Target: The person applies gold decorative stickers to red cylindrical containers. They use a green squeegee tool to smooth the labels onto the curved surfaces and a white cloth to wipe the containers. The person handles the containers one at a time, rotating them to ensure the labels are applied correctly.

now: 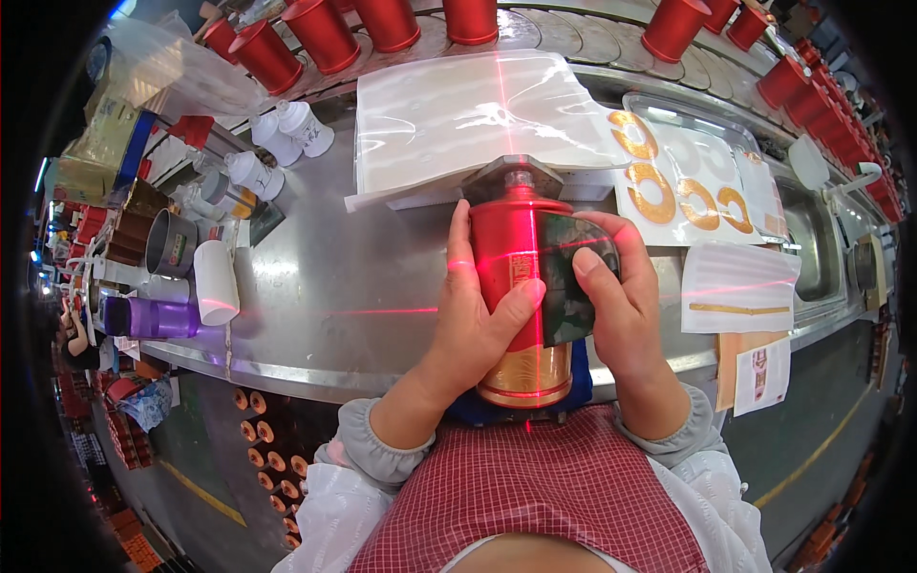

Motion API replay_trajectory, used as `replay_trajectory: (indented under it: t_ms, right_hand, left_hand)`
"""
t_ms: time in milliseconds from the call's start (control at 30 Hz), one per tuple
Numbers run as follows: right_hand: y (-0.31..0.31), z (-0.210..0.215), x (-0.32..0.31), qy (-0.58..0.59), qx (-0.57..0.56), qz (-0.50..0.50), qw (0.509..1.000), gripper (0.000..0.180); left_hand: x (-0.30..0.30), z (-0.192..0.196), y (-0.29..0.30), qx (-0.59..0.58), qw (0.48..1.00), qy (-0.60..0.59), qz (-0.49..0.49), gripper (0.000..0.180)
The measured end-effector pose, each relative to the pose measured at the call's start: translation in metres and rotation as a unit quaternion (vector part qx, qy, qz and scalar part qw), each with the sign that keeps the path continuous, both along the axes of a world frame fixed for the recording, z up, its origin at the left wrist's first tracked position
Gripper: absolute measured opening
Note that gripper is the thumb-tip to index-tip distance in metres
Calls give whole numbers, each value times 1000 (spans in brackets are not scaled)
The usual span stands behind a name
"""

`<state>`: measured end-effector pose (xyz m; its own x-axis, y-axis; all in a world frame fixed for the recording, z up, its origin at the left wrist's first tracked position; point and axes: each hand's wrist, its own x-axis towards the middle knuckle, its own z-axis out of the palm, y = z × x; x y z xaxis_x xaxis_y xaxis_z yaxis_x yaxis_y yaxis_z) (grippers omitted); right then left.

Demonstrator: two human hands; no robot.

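Red-checked cloth apron faces a red-and-gold cylindrical bottle at the grey metal counter, left hand gripping it, right hand clasping a dark flat pad against it. Uneven pressure could twist the bottle.

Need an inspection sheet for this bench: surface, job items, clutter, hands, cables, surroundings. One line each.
Surface: steel bench, shiny, crossed by a red light line.
Job items: red-and-gold bottle, neck pointing away from the person; dark green mottled pad at its right side; gold C-shaped stickers on a sheet at right.
Clutter: purple bottle, white cylinder and small white containers at left; clear plastic sheet behind the bottle.
Hands: left hand grips the bottle's left side, thumb across its front; right hand holds the pad.
Cables: nothing seen.
Surroundings: conveyor with red canisters beyond the bench; sink at right.
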<state>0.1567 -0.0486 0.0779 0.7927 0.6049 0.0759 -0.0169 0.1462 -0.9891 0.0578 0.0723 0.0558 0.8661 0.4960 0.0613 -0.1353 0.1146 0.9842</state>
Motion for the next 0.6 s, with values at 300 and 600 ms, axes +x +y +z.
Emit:
replay_trajectory:
  t_ms: [300, 600]
  right_hand:
    - [0, 1, 0, 6, 1, 1, 1000, 31]
    - [-2, 4, 2, -27, -33, 3, 999, 32]
  left_hand:
    - [1, 2, 0, -5, 1000, 2, 2, 95]
    - [0, 5, -1, -3, 1000, 6, -3, 96]
